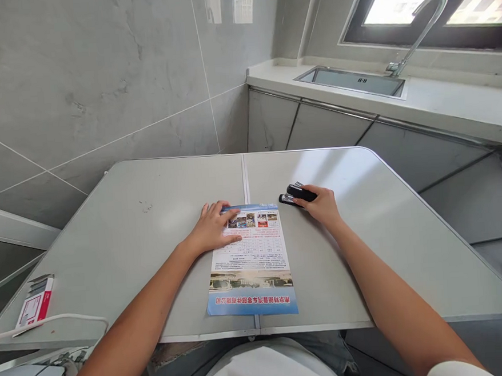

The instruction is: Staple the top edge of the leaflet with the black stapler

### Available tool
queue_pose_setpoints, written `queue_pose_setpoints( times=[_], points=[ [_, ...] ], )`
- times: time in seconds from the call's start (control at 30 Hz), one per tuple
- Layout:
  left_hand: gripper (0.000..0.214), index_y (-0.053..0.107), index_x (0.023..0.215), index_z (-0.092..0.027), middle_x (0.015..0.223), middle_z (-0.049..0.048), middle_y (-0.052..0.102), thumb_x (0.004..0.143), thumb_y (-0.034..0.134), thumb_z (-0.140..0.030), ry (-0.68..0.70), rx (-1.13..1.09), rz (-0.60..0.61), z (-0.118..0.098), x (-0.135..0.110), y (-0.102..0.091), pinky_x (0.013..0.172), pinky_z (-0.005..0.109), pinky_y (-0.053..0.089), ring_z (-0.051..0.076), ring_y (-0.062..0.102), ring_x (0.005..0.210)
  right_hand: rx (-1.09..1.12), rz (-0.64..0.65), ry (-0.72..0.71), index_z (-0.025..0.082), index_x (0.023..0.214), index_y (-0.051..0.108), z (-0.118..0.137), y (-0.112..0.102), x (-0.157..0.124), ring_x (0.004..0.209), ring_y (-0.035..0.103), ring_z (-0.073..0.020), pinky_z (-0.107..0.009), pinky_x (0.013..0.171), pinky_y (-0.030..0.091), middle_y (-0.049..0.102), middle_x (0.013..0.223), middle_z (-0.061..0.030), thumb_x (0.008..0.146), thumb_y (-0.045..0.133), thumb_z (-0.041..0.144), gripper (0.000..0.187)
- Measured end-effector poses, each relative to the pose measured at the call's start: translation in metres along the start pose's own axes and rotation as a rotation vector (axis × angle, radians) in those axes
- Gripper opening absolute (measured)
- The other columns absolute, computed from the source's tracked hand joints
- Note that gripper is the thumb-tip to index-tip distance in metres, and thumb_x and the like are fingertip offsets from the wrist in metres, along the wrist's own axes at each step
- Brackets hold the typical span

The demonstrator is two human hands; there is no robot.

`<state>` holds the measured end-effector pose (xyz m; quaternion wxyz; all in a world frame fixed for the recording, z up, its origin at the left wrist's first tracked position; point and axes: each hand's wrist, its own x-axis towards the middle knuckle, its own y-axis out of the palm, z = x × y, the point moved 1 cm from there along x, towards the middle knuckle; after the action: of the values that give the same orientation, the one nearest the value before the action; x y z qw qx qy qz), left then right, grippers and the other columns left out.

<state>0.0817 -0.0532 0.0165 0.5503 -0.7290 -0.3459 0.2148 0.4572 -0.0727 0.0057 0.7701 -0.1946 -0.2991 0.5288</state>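
A printed flyer (252,268) with a blue band and small photos lies flat near the front middle of a grey folding table (150,218). My left hand (213,228) rests on the flyer's upper left corner, fingers stretched out flat. Just right of the flyer's top edge sits a black stapler (297,195). My right hand (321,205) is closed around the stapler's rear end, which stays on the tabletop.
A small red and white box (35,303) sits at the table's left front corner, with a white cable (49,322) beside it. Behind the table are a tiled wall, a counter with a steel sink (350,81) and a tap (420,30).
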Motion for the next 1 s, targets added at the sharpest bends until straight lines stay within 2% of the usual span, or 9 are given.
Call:
queue_pose_setpoints(
  times=[0.13,0.23,0.37,0.5,0.57,0.7,1.0],
  points=[
    [0.071,0.063,0.139,-0.027,0.14,0.0125,0.051,0.079,0.083,-0.058,0.011,-0.044,-0.044,0.003,-0.002,-0.005,0.119,0.058,0.036,0.032,0.058,0.12,0.019,0.17,-0.092,0.022,0.104,0.082,0.009,-0.001,-0.003,0.085,0.072,-0.028,-0.042,0.082,0.056,0.081,0.094,-0.0052,0.073,0.083,0.048,0.04],
    [0.074,0.061,0.141,-0.029,0.141,0.0116,0.05,0.078,0.084,-0.058,0.001,-0.055,-0.054,0.006,-0.003,-0.004,0.119,0.058,0.036,0.033,0.057,0.121,-0.002,0.242,-0.144,0.024,0.102,0.081,0.015,0.002,-0.007,0.082,0.071,-0.0259,-0.04,0.08,0.056,0.08,0.094,-0.0035,0.076,0.082,0.043,0.032],
    [0.074,0.059,0.144,-0.03,0.145,0.0121,0.048,0.079,0.083,-0.057,0.022,-0.055,-0.04,0.006,-0.003,-0.003,0.121,0.059,0.032,0.035,0.053,0.13,-0.016,0.227,-0.177,0.025,0.108,0.08,0.018,0.007,-0.011,0.082,0.071,-0.0252,-0.041,0.082,0.056,0.08,0.094,-0.0032,0.079,0.08,0.039,0.031],
    [0.073,0.059,0.143,-0.028,0.141,0.012,0.049,0.079,0.083,-0.056,0.017,-0.065,-0.034,0.005,-0.003,-0.004,0.122,0.06,0.032,0.035,0.053,0.13,-0.001,0.214,-0.299,0.029,0.137,0.072,0.021,0.011,-0.015,0.097,0.071,-0.0258,-0.043,0.096,0.054,0.079,0.113,-0.0044,0.089,0.074,0.038,0.049],
    [0.073,0.059,0.142,-0.027,0.137,0.0117,0.049,0.079,0.083,-0.056,0.023,-0.072,-0.038,0.004,-0.003,-0.004,0.122,0.059,0.032,0.034,0.055,0.127,-0.025,0.224,-0.341,0.031,0.146,0.067,0.021,0.013,-0.016,0.1,0.07,-0.0256,-0.045,0.099,0.053,0.078,0.115,-0.0045,0.096,0.068,0.039,0.05],
    [0.074,0.06,0.14,-0.028,0.136,0.0115,0.05,0.077,0.085,-0.058,0.026,-0.093,-0.049,0.004,-0.003,-0.004,0.121,0.059,0.035,0.034,0.054,0.126,-0.095,0.202,-0.349,0.032,0.142,0.07,0.019,0.017,-0.015,0.106,0.068,-0.0267,-0.049,0.102,0.049,0.077,0.118,-0.0055,0.102,0.06,0.037,0.042],
    [0.074,0.061,0.14,-0.029,0.137,0.0112,0.05,0.075,0.085,-0.057,0.02,-0.099,-0.037,0.004,-0.003,-0.003,0.123,0.059,0.033,0.035,0.051,0.13,-0.153,0.169,-0.36,0.031,0.141,0.071,0.021,0.022,-0.016,0.106,0.065,-0.0281,-0.048,0.099,0.046,0.076,0.117,-0.0062,0.104,0.057,0.037,0.04]
  ],
)
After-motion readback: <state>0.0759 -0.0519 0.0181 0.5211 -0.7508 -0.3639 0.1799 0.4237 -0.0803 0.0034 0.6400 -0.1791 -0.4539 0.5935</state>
